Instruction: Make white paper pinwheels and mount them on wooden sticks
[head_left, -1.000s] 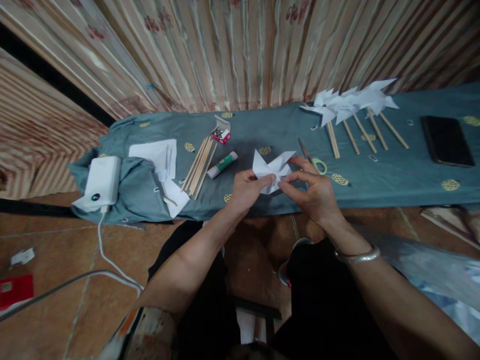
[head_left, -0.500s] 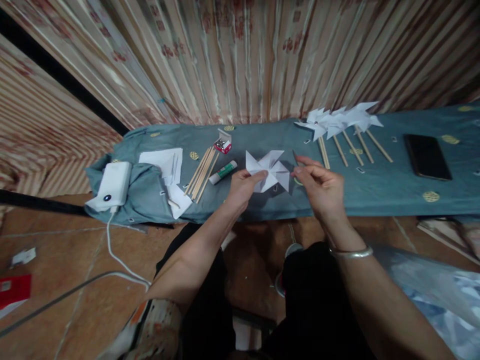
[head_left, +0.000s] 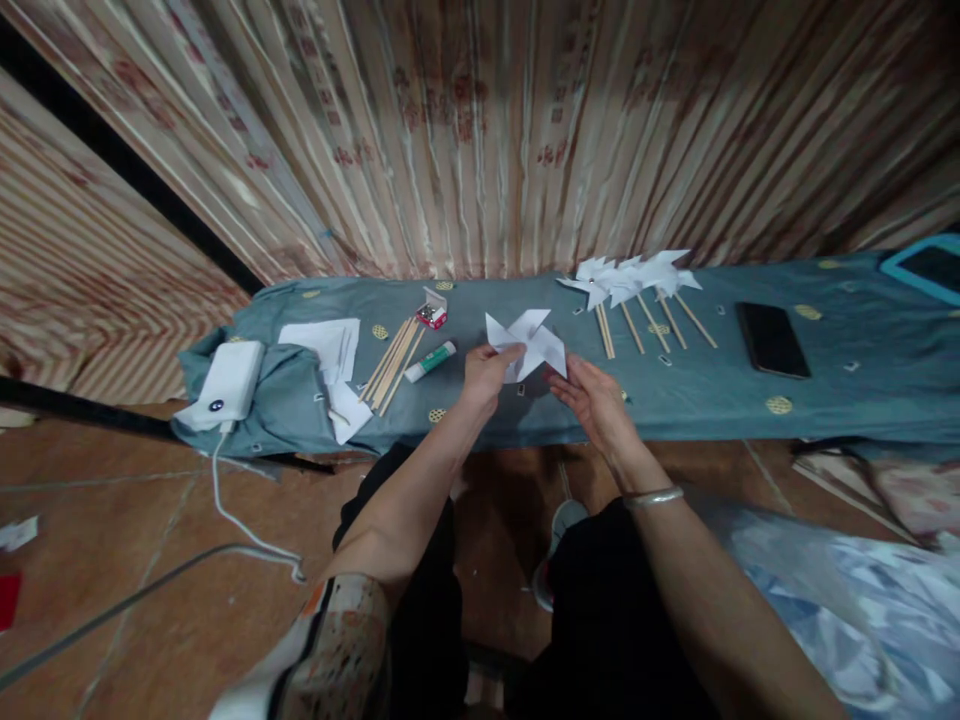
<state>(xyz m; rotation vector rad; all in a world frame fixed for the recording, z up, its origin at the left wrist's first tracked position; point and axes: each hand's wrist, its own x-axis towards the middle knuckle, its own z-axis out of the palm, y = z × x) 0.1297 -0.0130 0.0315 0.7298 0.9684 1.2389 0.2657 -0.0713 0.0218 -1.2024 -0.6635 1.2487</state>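
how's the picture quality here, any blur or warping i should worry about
Head view: dim, warm light, the white paper pinwheel brightest; wide-angle warp in the head view bows the table edge and fans the curtain folds; the head view is mildly soft overall, left hand and right hand lacking fine detail; no glare on the dark phone.

paper pinwheel (head_left: 534, 335): partly covered by left hand (head_left: 484, 375) | blue-framed slab (head_left: 928, 262): cut by right edge
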